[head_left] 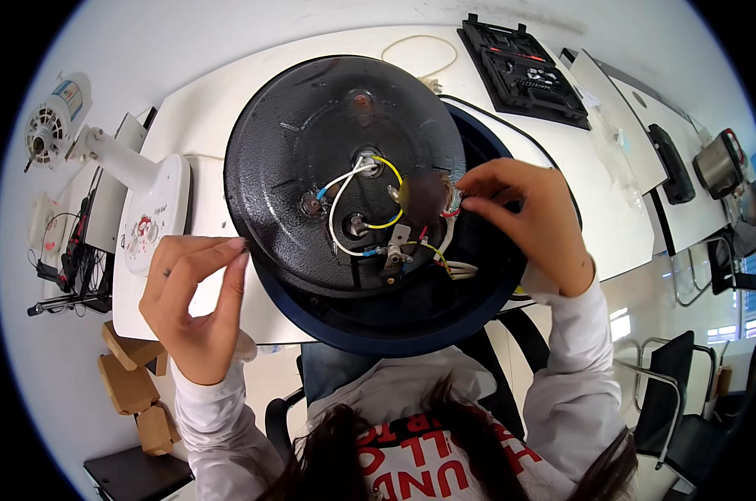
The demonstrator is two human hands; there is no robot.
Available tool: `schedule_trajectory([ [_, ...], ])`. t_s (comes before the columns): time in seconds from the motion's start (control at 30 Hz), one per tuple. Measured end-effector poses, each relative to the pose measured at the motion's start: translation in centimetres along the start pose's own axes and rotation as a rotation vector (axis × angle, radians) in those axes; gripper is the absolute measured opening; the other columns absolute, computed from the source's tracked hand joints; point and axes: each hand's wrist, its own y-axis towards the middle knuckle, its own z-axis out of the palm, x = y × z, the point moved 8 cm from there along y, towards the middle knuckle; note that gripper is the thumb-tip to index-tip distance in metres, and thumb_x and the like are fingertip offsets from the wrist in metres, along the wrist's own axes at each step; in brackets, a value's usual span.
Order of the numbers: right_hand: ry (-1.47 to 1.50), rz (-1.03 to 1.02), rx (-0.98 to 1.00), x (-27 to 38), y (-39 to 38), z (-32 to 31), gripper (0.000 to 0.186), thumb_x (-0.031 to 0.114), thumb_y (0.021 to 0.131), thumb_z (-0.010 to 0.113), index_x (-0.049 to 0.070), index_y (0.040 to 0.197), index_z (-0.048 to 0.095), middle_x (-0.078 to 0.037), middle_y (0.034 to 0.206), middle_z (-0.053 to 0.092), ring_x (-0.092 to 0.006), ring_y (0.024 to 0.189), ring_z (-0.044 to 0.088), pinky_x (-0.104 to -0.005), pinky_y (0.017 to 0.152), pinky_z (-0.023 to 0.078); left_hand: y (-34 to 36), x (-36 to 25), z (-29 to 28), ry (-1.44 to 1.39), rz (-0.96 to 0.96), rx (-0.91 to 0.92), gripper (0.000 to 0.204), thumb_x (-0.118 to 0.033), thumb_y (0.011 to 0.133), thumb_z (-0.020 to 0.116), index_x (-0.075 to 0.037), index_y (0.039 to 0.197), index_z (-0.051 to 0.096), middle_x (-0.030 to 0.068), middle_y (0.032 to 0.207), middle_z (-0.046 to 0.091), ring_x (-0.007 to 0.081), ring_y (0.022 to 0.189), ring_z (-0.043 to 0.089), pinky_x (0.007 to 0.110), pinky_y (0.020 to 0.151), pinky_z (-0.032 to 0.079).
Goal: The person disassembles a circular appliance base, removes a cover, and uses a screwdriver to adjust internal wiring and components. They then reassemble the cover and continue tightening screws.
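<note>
A round black metal plate [286, 134] with a pebbled surface lies tilted on a dark blue round shell [328, 321]. White wires [337, 210] and yellow-green wires [388, 164] join terminals on the plate. A bracket-like metal part [397, 250] sits near its lower right edge. My left hand [196, 288] is closed in a pinch at the plate's left rim; what lies between the fingertips is too small to name. At the right edge, my right hand [524, 209] pinches a sleeved wire bundle [453, 202]. Beside it is a blurred brownish round patch [424, 199].
The white table [202, 108] bears an open black tool case [524, 71] at the back right and a looped pale cord [419, 37]. A white fan-like device on a stand [156, 204] is at left. Cardboard boxes [131, 384] and black chairs [670, 392] stand beyond.
</note>
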Motion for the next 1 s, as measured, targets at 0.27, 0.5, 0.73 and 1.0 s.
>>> schedule_trajectory([
  [0.27,0.307,0.145,0.179,-4.0,2.2,0.4,0.025,0.006,0.083,0.075,-0.001,0.106,0.068,-0.007,0.087,0.073,-0.0131,0.082,0.07,-0.0244,0.078,0.053,3.4,-1.9,5.4,-0.553,-0.195,0.23,0.027,0.002,0.074,0.077,0.0,0.098,0.067,0.0079,0.089,0.073,0.0194,0.088,0.066,0.034,0.083,0.05],
  [0.5,0.614,0.185,0.206,-3.4,0.6,1.2,0.029,0.004,0.086,0.074,0.002,0.111,0.06,-0.006,0.096,0.07,-0.0133,0.091,0.069,-0.0259,0.085,0.054,7.3,-4.8,11.9,-0.466,0.029,0.485,0.014,-0.002,0.075,0.076,-0.005,0.088,0.07,0.006,0.082,0.071,0.022,0.079,0.064,0.033,0.071,0.051],
  [0.73,0.825,0.183,0.109,-2.7,-1.1,1.4,0.031,0.003,0.088,0.073,0.006,0.108,0.049,-0.007,0.101,0.067,-0.0147,0.095,0.068,-0.0272,0.088,0.054,6.6,-4.2,15.1,-0.668,-0.144,0.669,0.014,-0.002,0.079,0.074,-0.001,0.092,0.07,0.0076,0.083,0.072,0.015,0.081,0.066,0.028,0.074,0.051],
  [1.0,0.901,0.175,0.125,-2.3,-1.0,2.1,0.031,0.004,0.089,0.072,0.005,0.109,0.048,-0.009,0.105,0.066,-0.0166,0.099,0.069,-0.0268,0.089,0.054,6.4,-4.3,14.8,-0.684,-0.057,0.622,0.015,-0.001,0.078,0.075,-0.001,0.093,0.072,0.0049,0.084,0.071,0.0132,0.081,0.063,0.027,0.077,0.05],
])
